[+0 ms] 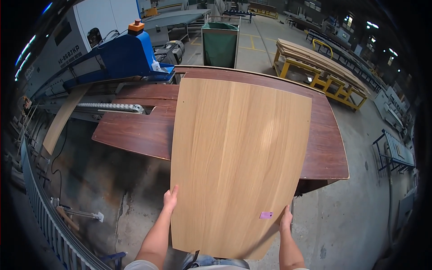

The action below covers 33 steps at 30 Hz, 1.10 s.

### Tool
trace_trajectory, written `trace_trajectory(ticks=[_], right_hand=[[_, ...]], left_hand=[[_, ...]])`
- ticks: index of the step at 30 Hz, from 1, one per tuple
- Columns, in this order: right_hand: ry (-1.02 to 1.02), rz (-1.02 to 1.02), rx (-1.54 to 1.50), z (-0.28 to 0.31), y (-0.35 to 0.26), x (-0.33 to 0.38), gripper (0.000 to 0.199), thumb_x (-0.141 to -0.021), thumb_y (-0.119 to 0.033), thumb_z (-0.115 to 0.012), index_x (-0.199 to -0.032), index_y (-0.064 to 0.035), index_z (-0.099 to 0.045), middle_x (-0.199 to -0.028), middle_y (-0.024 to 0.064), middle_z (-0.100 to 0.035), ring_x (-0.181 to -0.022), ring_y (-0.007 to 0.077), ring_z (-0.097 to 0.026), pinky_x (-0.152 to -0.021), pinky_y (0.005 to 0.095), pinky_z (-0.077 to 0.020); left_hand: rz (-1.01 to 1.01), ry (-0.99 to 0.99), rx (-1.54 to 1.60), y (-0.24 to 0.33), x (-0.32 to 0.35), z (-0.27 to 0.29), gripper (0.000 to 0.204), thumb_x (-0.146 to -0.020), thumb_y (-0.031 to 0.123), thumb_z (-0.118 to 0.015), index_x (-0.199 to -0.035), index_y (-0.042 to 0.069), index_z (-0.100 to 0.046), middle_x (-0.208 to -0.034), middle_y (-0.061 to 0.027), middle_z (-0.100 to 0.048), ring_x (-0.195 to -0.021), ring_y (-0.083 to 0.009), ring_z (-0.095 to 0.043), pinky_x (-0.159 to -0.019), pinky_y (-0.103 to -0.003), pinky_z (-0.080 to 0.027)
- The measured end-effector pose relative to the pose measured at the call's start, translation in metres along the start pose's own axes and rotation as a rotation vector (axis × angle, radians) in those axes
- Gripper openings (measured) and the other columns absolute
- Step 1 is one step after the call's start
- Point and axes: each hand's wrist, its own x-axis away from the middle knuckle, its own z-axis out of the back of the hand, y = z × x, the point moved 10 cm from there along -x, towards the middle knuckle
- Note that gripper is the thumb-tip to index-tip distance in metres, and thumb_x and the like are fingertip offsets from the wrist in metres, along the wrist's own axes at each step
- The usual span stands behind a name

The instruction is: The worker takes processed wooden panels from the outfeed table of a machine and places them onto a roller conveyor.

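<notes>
A large light wood-grain panel (234,162) lies between my hands, its far part over a dark red-brown worktable (326,148) and its near end reaching to my waist. My left hand (170,198) grips the panel's left edge, thumb up along the side. On the opposite edge, lower down, my right hand (286,219) is closed around the rim. The fingers of both hands are mostly hidden beneath the board. A small purple label (266,215) is stuck on the surface close to my right hand.
To the left stands a blue-and-grey machine (112,58) with a chain conveyor (110,107) and a narrow wood strip (65,119) on it. Beyond the table is a green bin (220,45). A yellow cart (315,76) carries stacked boards at right. A roller rail (58,225) curves along the lower left.
</notes>
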Motion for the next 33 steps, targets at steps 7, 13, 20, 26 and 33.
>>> trace_trajectory(ticks=[7,13,20,26,33], right_hand=[[0.037,0.089,0.093,-0.026,-0.047,-0.019,0.062,-0.092,-0.053,-0.051,-0.11,0.0054,-0.063,-0.105,0.0096,-0.065,-0.096,0.017,-0.058,-0.086,0.0322,-0.0437],[0.106,0.194,-0.048,-0.026,-0.073,-0.002,0.065,-0.09,-0.053,-0.055,-0.113,0.0066,-0.061,-0.108,0.0113,-0.064,-0.097,0.0204,-0.059,-0.087,0.0327,-0.0447],[-0.144,0.329,-0.332,-0.061,-0.145,0.013,0.071,-0.092,-0.055,-0.05,-0.129,0.0054,-0.049,-0.131,0.0116,-0.053,-0.116,0.0234,-0.051,-0.099,0.0343,-0.0399],[-0.091,0.301,-0.364,-0.079,-0.268,0.172,0.062,-0.093,-0.047,-0.046,-0.13,0.0026,-0.049,-0.135,0.0228,-0.048,-0.117,0.0384,-0.051,-0.099,0.054,-0.0436],[-0.504,0.35,-0.4,-0.077,-0.302,0.137,0.068,-0.09,-0.059,-0.039,-0.137,-0.0102,-0.046,-0.14,0.0151,-0.045,-0.123,0.0356,-0.046,-0.102,0.0537,-0.0363]], left_hand=[[0.111,0.006,0.239,0.003,0.01,0.004,0.065,-0.084,0.057,-0.062,-0.108,-0.003,-0.063,-0.106,-0.0142,-0.067,-0.099,-0.0212,-0.062,-0.085,-0.034,-0.047],[0.094,0.068,0.332,0.024,0.033,0.026,0.064,-0.08,0.054,-0.068,-0.108,-0.003,-0.063,-0.105,-0.0109,-0.067,-0.094,-0.0174,-0.063,-0.082,-0.032,-0.049],[-0.025,0.344,0.519,0.091,0.123,0.107,0.058,-0.077,0.051,-0.074,-0.102,0.0,-0.065,-0.091,-0.0062,-0.068,-0.083,-0.0139,-0.064,-0.073,-0.028,-0.05],[-0.214,0.54,0.6,0.137,0.237,0.146,0.048,-0.081,0.043,-0.073,-0.099,0.0,-0.063,-0.089,-0.005,-0.067,-0.08,-0.0103,-0.061,-0.071,-0.026,-0.049],[-0.236,1.014,0.226,0.239,0.502,0.189,0.061,-0.076,0.063,-0.067,-0.082,0.003,-0.062,-0.066,-0.0075,-0.063,-0.063,-0.0196,-0.063,-0.059,-0.031,-0.048]])
